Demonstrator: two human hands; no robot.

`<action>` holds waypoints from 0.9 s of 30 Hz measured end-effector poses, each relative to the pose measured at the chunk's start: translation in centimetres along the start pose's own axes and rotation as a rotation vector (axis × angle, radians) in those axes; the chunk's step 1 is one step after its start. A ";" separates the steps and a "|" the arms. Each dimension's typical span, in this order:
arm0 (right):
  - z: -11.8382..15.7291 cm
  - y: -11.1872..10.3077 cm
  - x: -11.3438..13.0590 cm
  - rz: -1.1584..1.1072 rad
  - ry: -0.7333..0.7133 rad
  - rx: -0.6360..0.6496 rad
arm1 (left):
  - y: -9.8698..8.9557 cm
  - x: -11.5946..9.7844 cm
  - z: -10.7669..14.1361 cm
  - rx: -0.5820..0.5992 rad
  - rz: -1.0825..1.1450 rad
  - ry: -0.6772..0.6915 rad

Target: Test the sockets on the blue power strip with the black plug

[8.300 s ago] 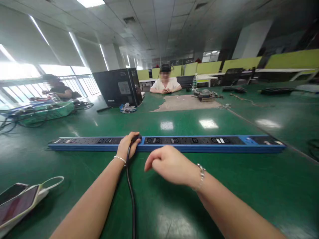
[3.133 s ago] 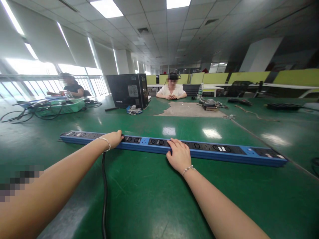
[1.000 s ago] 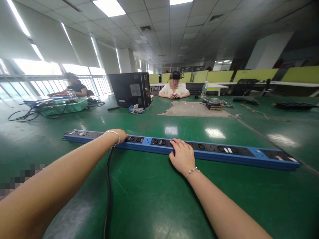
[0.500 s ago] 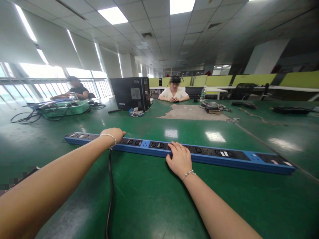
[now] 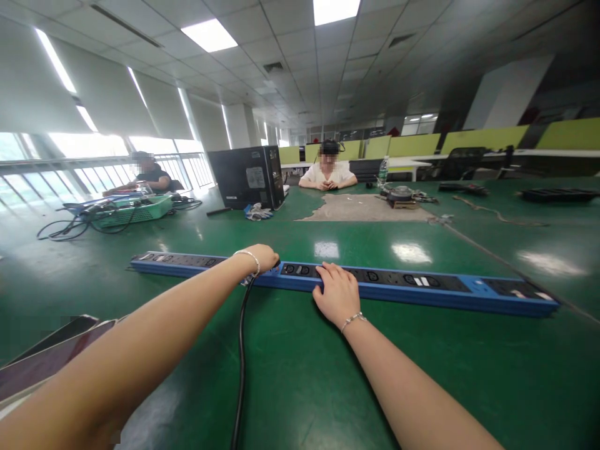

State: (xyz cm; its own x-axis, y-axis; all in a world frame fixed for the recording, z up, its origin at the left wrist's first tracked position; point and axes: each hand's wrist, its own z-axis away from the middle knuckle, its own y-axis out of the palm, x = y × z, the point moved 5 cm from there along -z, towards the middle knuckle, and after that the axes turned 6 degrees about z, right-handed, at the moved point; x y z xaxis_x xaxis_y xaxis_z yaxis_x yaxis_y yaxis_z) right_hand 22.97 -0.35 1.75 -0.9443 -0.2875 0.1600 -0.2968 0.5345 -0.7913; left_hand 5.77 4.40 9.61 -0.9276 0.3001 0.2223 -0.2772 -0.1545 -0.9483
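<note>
A long blue and black power strip (image 5: 445, 294) lies across the green table (image 5: 300, 375), with rows of sockets along its top. My left hand (image 5: 262, 257) is closed round the plug end of a black power cord (image 5: 242, 362), over the strip left of its middle. The fingers hide most of the plug; a small dark bit shows at the fingertips, and I cannot tell whether it sits in a socket. My right hand (image 5: 338, 294) grips the strip near its middle, fingers over the top and thumb at the near side.
Behind the strip stand a black computer case (image 5: 246, 178), gloves (image 5: 257, 212) and a green basket (image 5: 140, 211) with cables. A person (image 5: 328, 172) sits across the table, another (image 5: 152, 175) at far left. Flat items (image 5: 56, 350) lie at near left; a bottle (image 5: 384, 170) stands farther back.
My left hand has moved right along the strip, bringing the plug and cord with it toward my right hand. The right hand keeps its place on the strip. The view has shifted slightly.
</note>
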 end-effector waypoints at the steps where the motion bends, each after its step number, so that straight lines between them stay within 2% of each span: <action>1: 0.0 0.0 0.0 0.001 0.000 -0.002 | 0.3 -0.1 -0.3 0.011 -0.014 -0.002; 8: 0.0 0.0 0.0 -0.003 0.015 -0.006 | 0.5 0.0 -0.8 0.044 -0.069 -0.056; 17: -0.1 0.0 0.0 -0.004 0.013 0.003 | 0.6 0.2 -0.9 0.023 0.001 -0.179; 27: 0.0 -0.1 0.0 -0.008 0.011 0.000 | 0.9 -0.4 -1.0 0.080 -0.016 -0.139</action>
State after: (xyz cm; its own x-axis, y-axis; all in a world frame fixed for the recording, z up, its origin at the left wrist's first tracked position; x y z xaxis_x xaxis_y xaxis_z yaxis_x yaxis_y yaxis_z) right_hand 23.01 -0.41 1.82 -0.9435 -0.2827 0.1731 -0.3044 0.5320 -0.7901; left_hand 6.15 5.06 8.41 -0.9472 0.1707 0.2714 -0.3058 -0.2267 -0.9247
